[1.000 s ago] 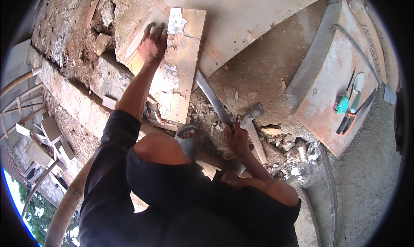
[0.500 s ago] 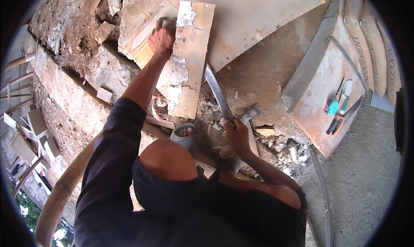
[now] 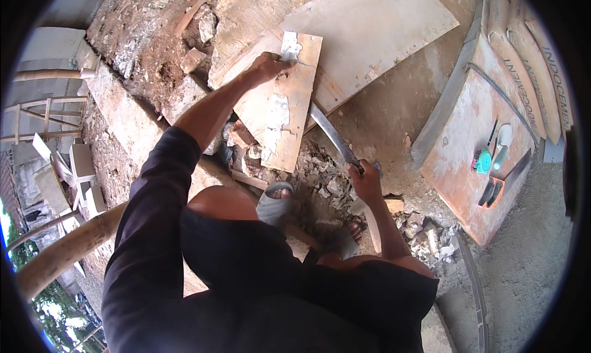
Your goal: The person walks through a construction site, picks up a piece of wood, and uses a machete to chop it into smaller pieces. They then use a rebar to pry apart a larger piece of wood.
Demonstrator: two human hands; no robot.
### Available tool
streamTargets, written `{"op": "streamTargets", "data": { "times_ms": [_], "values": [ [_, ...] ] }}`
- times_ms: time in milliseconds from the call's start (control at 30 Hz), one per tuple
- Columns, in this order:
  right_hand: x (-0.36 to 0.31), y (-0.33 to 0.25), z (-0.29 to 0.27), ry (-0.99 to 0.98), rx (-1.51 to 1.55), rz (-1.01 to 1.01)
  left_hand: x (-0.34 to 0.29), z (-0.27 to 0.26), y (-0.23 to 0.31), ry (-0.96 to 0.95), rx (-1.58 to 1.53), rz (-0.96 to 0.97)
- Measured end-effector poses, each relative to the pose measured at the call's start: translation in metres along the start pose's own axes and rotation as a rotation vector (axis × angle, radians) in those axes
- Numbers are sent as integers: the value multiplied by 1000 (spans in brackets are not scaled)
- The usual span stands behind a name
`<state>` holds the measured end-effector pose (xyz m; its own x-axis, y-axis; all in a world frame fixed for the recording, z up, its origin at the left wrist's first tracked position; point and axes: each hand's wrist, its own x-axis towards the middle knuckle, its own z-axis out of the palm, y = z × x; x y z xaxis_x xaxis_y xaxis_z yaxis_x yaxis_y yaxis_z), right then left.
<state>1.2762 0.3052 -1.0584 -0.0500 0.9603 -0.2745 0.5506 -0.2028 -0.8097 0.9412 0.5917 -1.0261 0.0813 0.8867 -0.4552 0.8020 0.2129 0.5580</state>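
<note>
My left hand point(image 3: 274, 66) is closed on the upper left edge of a narrow plywood board point(image 3: 303, 97), its fingers over the face. White, flaking patches run along the board, which stands tilted over a large plywood sheet. In my right hand point(image 3: 366, 180) is a machete point(image 3: 332, 131) with a long, slightly curved grey blade. The blade's far end meets the board's right edge, and whether it passes behind the board cannot be seen. The large pale plywood sheet point(image 3: 375, 36) lies on the ground beyond.
Broken rubble point(image 3: 332, 183) lies around my sandalled feet. To the right, a stained board point(image 3: 458, 150) carries a green tape measure point(image 3: 483, 162), an orange-handled tool point(image 3: 494, 193) and a trowel-like tool. Paper sacks point(image 3: 517, 63) stand behind it. A bamboo pole point(image 3: 71, 245) crosses at the left.
My left hand has shifted from beside the narrow board to a grip on its upper edge. The machete still points at the board's right side. The whole view has swung slightly.
</note>
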Motion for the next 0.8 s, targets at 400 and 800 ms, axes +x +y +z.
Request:
{"op": "streamTargets", "data": {
  "times_ms": [400, 800],
  "values": [
    [-28, 31, -58, -349, 721, 305, -49, 30, 52, -232, 0, -321],
    [-13, 48, -61, -432, 608, 359, -16, 104, 8, 359, -32, -232]
  ]
}}
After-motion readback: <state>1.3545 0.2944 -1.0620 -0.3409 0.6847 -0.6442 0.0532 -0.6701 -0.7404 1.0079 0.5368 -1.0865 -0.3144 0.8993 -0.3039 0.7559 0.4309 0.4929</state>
